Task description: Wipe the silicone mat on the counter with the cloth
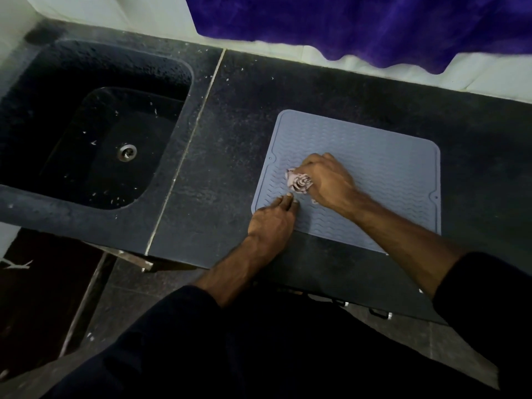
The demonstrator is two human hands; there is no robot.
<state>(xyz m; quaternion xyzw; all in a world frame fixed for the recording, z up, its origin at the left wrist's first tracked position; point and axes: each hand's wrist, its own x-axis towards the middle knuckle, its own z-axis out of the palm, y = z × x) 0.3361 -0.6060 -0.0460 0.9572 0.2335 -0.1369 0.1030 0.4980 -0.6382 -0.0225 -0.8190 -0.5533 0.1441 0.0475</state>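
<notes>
- Your dark sleeves [178,335] fill the bottom of the view; both forearms are bare from the cuff and reach forward over the counter's near edge.
- Your left hand [270,223] lies palm down at the near left corner of the silicone mat [374,174]. The fingers are straight and close together, their tips pressing the mat's surface just beside the cloth. It grasps nothing.
- Your right forearm comes in at a slant from the lower right, crossing the mat's near edge. Your right hand [326,180] sits knuckles up over the mat's left half, fingers curled down around the cloth [299,181].
- The cloth is a small bunched pale wad with dark markings, showing at the left of the right hand and resting on the mat.
- The mat is grey-blue with wavy ribs, lying flat on the dark counter [224,168], right of the seam.
- A dark sink [43,133] with a metal drain [127,152] is set in at far left.
- A purple fabric [359,21] hangs against the pale wall behind.
</notes>
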